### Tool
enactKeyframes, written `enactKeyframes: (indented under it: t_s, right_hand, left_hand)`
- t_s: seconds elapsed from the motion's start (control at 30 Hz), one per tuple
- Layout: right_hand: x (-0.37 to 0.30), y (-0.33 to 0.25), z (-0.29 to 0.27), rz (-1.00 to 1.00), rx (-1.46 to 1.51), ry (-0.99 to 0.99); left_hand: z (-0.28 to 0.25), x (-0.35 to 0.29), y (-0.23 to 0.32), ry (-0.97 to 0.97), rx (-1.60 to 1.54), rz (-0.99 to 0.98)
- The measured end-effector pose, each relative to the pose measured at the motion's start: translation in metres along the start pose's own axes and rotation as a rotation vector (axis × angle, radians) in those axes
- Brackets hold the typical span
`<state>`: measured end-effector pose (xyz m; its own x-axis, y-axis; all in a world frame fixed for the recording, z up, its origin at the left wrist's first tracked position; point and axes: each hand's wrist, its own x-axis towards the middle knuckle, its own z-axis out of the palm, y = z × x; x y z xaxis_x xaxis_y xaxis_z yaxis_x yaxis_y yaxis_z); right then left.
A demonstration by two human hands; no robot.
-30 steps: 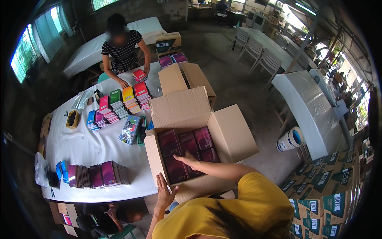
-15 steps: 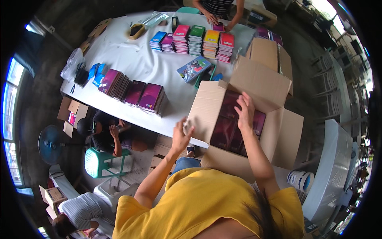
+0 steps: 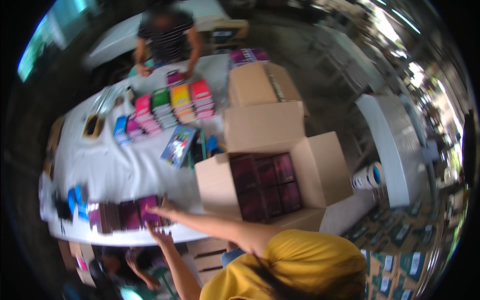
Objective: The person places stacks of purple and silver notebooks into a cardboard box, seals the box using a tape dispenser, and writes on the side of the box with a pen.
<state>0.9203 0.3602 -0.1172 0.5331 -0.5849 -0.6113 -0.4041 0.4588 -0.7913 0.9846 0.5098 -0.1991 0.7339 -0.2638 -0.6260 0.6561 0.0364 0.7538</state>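
Observation:
Both my arms reach left over the white table. My right hand (image 3: 166, 208), fingers apart, is at the right end of a row of purple spiral notebooks (image 3: 131, 216); blur hides whether it touches them. Just below it, nearer the table's front edge, my left hand (image 3: 161, 236) is open, fingers spread beside the same end of the row. To my right stands an open cardboard box (image 3: 314, 165), flaps folded out. Purple notebooks (image 3: 270, 200) lie flat inside it in columns.
Colourful notebook stacks (image 3: 162, 105) stand farther back, near a co-worker (image 3: 167, 35) in a striped top. A picture-covered box (image 3: 178, 146) lies before them. A second carton (image 3: 252, 85) stands behind the open one. Another person (image 3: 122, 267) sits below the table's front edge.
My view and body have turned left. My right hand has left the open box, and both hands have moved to the purple notebook row. The co-worker's hands are now apart.

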Motion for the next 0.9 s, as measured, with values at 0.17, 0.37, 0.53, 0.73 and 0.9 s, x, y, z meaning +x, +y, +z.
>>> enactKeyframes:
  t_s: [0.17, 0.37, 0.53, 0.73, 0.9]
  right_hand:
    - [0.019, 0.039, 0.007, -0.075, 0.191, 0.064]
    - [-0.016, 0.021, -0.027, 0.084, 0.619, -0.576]
    - [-0.061, 0.01, -0.073, -0.152, 1.247, -0.985]
    - [-0.118, -0.014, -0.157, -0.355, 1.422, -0.769]
    - [-0.152, 0.003, -0.239, -0.648, 1.454, -0.788]
  left_hand:
    - [0.0, -0.008, -0.024, 0.047, -0.02, 0.152]
    - [0.019, -0.067, -0.005, 0.117, 0.182, 0.566]
    - [0.092, -0.149, 0.028, -0.105, 0.242, 0.966]
    - [0.195, -0.27, 0.034, -0.384, 0.308, 1.379]
    - [0.23, -0.342, -0.005, -0.488, 0.442, 1.501]
